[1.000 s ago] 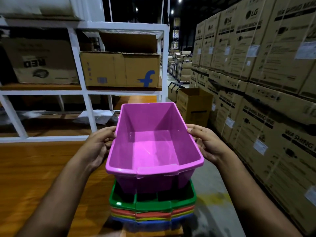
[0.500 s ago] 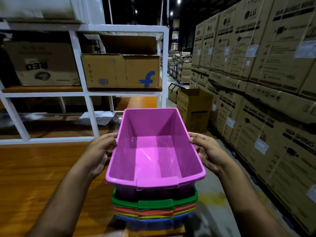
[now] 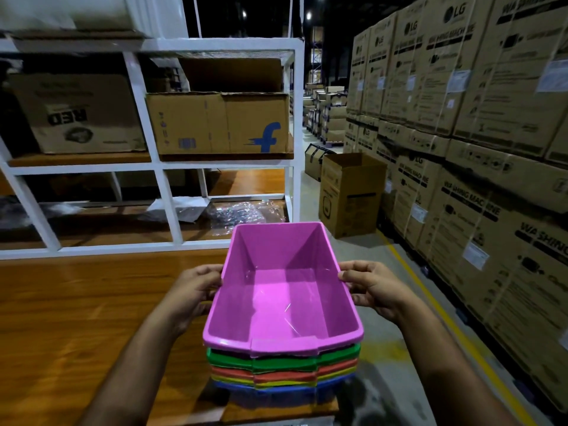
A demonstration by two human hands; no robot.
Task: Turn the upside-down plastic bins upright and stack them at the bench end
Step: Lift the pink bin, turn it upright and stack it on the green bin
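Bins (image 3: 284, 361): five nested, two hands gripping.

I see the pink bin (image 3: 282, 299) upright, nested on the green bin (image 3: 276, 359) atop the stack at the bench (image 3: 76, 302) end. Left hand (image 3: 192, 295) and right hand (image 3: 373, 287) grip its side rims.

Dim warehouse; small ceiling lamps (image 3: 308, 15) glare far back. Edges bend and blur; the bench (image 3: 76, 302) shines softly.
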